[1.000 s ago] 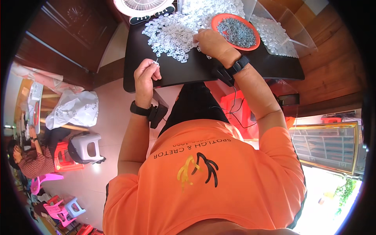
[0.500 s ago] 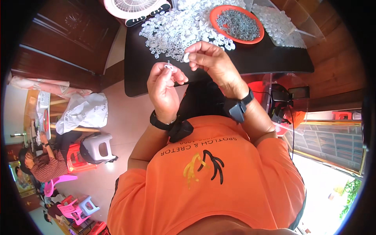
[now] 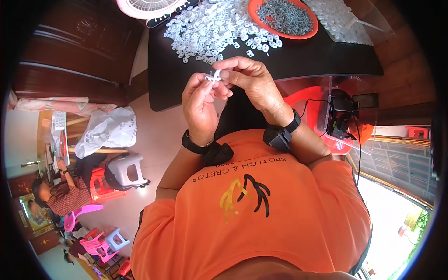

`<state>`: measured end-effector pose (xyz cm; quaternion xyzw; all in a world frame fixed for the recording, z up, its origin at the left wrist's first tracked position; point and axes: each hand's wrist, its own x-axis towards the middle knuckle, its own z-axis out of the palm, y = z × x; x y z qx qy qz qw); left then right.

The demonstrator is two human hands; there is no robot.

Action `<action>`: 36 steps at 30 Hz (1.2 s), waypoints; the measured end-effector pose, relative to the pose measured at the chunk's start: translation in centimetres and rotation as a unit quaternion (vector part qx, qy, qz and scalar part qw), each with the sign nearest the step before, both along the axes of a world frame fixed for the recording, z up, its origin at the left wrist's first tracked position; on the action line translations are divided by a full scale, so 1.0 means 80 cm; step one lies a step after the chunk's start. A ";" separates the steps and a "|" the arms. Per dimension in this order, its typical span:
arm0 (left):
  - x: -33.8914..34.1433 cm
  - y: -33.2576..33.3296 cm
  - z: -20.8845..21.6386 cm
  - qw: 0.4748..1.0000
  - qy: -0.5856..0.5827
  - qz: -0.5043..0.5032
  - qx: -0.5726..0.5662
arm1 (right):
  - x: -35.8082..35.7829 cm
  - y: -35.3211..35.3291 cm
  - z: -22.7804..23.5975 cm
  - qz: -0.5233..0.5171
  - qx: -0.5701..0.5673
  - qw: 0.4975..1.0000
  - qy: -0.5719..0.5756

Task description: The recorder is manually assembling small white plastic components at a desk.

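My left hand (image 3: 200, 107) pinches a small white plastic piece (image 3: 209, 79) with a thin grey screw (image 3: 210, 73) standing up from it. Close against it, my right hand (image 3: 259, 88) grips a rounded white plastic cap (image 3: 217, 74) between thumb and forefinger. The two pieces meet or nearly meet; the fingertips partly cover them, so I cannot tell whether they are joined. Both hands are above the near edge of the black table (image 3: 182, 77). Beyond them spreads a heap of small white plastic pieces (image 3: 205, 35), many with two holes.
An orange-red plate (image 3: 255, 22) full of grey screws (image 3: 287, 17) stands right of the heap. Further right lie more white pieces (image 3: 336, 23). A white fan (image 3: 151, 10) is at the back left. Stools (image 3: 126, 172) and a seated person (image 3: 70, 193) are off to the left.
My right hand has moved left and slightly down, bringing its white cap to the piece in my left hand. The left hand has shifted slightly right; the view has also moved a little.
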<state>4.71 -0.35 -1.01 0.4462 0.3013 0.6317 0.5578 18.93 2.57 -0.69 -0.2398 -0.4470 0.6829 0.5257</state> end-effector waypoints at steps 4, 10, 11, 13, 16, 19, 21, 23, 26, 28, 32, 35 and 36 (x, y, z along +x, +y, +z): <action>-0.003 -0.001 0.005 1.000 -0.007 0.015 -0.002 | -0.002 -0.004 0.001 -0.035 0.044 0.997 -0.055; -0.012 0.001 0.003 1.000 -0.017 0.009 -0.010 | 0.002 -0.007 0.002 -0.019 0.093 0.991 -0.098; -0.013 0.001 0.003 1.000 -0.020 0.002 -0.013 | 0.002 -0.006 0.000 -0.019 0.093 0.991 -0.099; -0.014 0.000 0.002 1.000 -0.024 -0.003 -0.017 | 0.002 -0.005 -0.003 -0.023 0.136 0.987 -0.082; -0.015 -0.002 0.003 0.998 -0.019 -0.048 -0.025 | 0.007 -0.004 -0.001 0.007 0.166 0.983 -0.080; -0.011 -0.003 0.002 0.996 -0.025 -0.078 -0.037 | 0.004 -0.002 -0.007 0.041 0.151 0.988 -0.007; -0.008 -0.004 0.001 0.994 -0.054 -0.081 -0.044 | 0.005 -0.004 -0.005 0.029 0.126 0.991 -0.017; -0.008 -0.004 0.004 0.997 -0.036 -0.059 -0.038 | 0.005 -0.001 -0.008 -0.016 0.097 0.993 -0.062; -0.016 -0.002 0.006 0.997 0.066 -0.019 -0.031 | 0.012 0.009 -0.011 -0.052 0.060 0.992 -0.097; -0.020 0.000 0.005 0.984 0.173 0.007 -0.044 | 0.015 0.013 -0.013 -0.028 0.007 0.995 -0.092; -0.020 -0.004 0.003 0.976 0.213 0.002 -0.052 | 0.015 0.011 -0.012 -0.001 -0.008 0.995 -0.100; -0.021 -0.003 0.002 0.977 0.204 -0.003 -0.055 | 0.015 0.008 -0.009 0.008 -0.013 0.995 -0.103; -0.021 -0.003 0.002 0.977 0.206 0.000 -0.053 | 0.015 0.008 -0.009 0.008 -0.013 0.995 -0.103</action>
